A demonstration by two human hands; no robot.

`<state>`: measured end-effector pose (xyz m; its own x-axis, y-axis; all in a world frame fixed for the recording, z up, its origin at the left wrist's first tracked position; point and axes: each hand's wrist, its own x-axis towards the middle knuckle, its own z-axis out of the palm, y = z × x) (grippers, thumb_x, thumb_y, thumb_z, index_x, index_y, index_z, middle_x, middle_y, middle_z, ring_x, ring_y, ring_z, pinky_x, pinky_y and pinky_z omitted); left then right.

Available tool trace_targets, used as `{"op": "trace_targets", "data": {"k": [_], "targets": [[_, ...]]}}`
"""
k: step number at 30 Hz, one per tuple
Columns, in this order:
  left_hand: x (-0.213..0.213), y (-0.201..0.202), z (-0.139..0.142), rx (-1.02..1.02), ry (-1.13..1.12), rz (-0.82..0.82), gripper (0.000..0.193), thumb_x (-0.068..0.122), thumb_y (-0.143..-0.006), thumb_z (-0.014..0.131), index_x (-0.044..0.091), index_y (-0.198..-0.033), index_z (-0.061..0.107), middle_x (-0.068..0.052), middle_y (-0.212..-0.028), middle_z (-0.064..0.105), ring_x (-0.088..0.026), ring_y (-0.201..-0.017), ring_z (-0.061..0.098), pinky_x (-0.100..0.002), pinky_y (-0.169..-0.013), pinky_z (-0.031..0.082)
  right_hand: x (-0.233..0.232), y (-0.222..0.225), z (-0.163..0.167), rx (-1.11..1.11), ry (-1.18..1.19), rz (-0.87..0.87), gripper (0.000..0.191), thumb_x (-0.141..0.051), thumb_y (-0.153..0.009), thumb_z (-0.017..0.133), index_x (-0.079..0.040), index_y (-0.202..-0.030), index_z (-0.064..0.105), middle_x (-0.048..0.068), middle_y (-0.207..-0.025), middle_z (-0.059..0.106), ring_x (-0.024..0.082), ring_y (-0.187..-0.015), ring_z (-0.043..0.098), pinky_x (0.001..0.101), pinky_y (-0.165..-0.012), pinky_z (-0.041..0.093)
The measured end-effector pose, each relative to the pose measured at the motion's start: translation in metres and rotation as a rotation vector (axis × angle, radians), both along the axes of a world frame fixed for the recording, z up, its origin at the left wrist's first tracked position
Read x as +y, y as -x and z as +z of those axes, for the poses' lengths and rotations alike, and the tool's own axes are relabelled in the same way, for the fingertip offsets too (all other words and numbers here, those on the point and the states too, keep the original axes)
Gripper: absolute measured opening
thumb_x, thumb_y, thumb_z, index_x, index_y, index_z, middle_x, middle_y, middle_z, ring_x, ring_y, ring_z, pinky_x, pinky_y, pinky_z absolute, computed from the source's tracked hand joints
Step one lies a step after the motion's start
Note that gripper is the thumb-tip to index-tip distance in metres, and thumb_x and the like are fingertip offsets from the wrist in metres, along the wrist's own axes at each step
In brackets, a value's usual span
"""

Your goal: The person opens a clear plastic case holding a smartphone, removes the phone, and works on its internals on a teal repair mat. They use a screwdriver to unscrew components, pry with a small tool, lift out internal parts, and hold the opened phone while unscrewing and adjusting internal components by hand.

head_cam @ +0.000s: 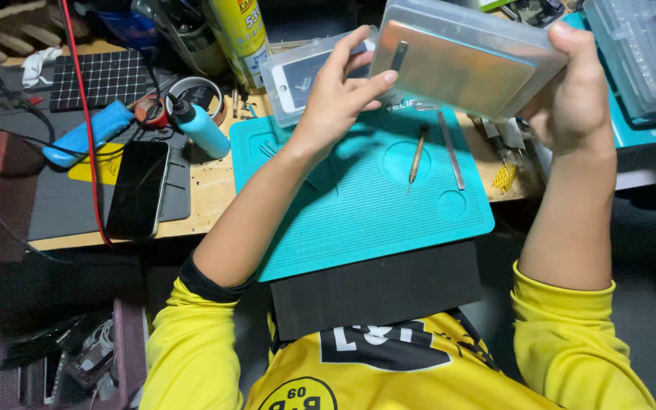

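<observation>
Single head-worn view, steeply down, close over the workbench (206,199)

Bright light falls from above onto the middle of the worktop (206,193), so the teal mat (358,205) and the forearms are evenly lit and sharp. A pale sheen lies across the clear plastic case (465,61), and the dark phone screen (140,188) shows faint streak reflections. The lower left corner and right edge sink into deep shadow with detail lost. Straight edges bow slightly toward the frame's borders.
</observation>
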<state>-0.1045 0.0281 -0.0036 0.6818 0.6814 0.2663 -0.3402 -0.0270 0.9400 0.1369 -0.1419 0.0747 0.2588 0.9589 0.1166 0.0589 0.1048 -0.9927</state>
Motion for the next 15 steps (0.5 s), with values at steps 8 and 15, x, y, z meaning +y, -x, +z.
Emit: {"op": "trace_targets", "data": {"k": [8, 15], "targets": [[-0.011, 0.039, 0.017, -0.056, 0.135, -0.068, 0.028, 0.009, -0.103, 0.068, -0.003, -0.127, 0.064, -0.007, -0.108, 0.073, -0.013, -0.099, 0.071, -0.033, -0.088, 0.065, -0.002, -0.007, -0.017, -0.020, 0.022, 0.039, 0.094, -0.071, -0.114, 0.023, 0.017, -0.133, 0.053, 0.021, -0.101, 0.066, 0.027, -0.079, 0.059, 0.0331, -0.064, 0.052], [-0.042, 0.049, 0.036, -0.147, -0.430, 0.241, 0.031, -0.006, -0.102, 0.065, -0.002, -0.133, 0.062, -0.012, -0.129, 0.070, -0.022, -0.120, 0.069, -0.033, -0.108, 0.060, -0.003, 0.018, -0.020, 0.069, 0.138, 0.121, 0.108, -0.081, -0.098, 0.022, 0.011, -0.148, 0.052, 0.033, -0.117, 0.070, 0.033, -0.088, 0.074, 0.0293, -0.062, 0.058]]}}
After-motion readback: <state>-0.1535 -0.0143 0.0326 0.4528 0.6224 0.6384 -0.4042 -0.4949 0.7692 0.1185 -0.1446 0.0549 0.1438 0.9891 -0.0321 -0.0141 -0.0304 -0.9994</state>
